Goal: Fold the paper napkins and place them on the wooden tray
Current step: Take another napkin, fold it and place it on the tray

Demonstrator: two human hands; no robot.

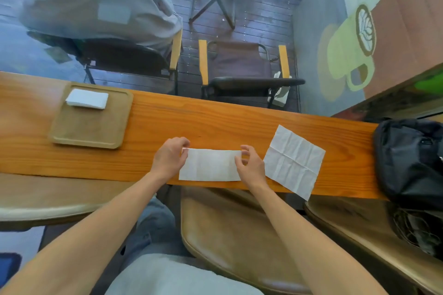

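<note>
A white paper napkin (211,165), folded once into a long rectangle, lies at the near edge of the wooden table (191,122). My left hand (170,157) pinches its far left corner. My right hand (249,165) pinches its far right corner. An unfolded, creased napkin (294,161) lies flat to the right, one corner hanging over the table's near edge. The wooden tray (72,132) sits at the left, with a folded napkin stack (87,98) in its far left corner.
A black bag (407,160) stands at the table's right end. A person in a grey shirt (96,0) sits in a chair across the table on the left; a vacant folding chair (242,67) is opposite me. Wooden seats sit under the near edge.
</note>
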